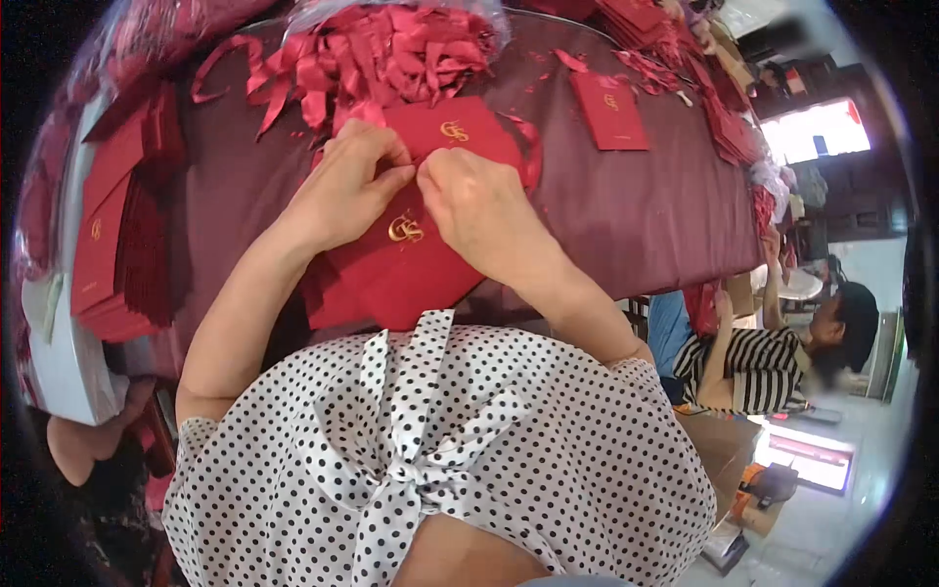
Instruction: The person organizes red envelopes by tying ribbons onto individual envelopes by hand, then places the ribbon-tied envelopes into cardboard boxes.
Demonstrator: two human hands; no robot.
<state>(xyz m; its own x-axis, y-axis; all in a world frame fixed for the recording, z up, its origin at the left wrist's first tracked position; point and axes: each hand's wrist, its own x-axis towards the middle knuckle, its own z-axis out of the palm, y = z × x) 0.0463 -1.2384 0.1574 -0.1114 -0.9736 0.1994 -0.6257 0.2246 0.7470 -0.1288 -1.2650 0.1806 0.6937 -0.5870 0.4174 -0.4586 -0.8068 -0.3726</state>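
In the head view, my left hand [357, 186] and my right hand [479, 201] meet close together over red envelopes, thumbs and fingertips pinched. Whatever lies between the fingertips is hidden by them. Just below the hands is a red envelope [396, 274] with a gold monogram, lying towards my body. Another red envelope [469, 127] with the same gold monogram shows beyond my right hand. A loop of red ribbon [529, 157] sticks out at its right edge. Past my left hand lies a large heap of cut red ribbons [391, 59] on clear plastic.
Stacked red envelopes [122, 235] stand at the left table edge. A single red envelope [608, 112] lies at the right on the dark red tablecloth [626, 215]. More envelopes [724, 112] and ribbons line the far right edge. A person in a striped top [753, 367] sits at the right.
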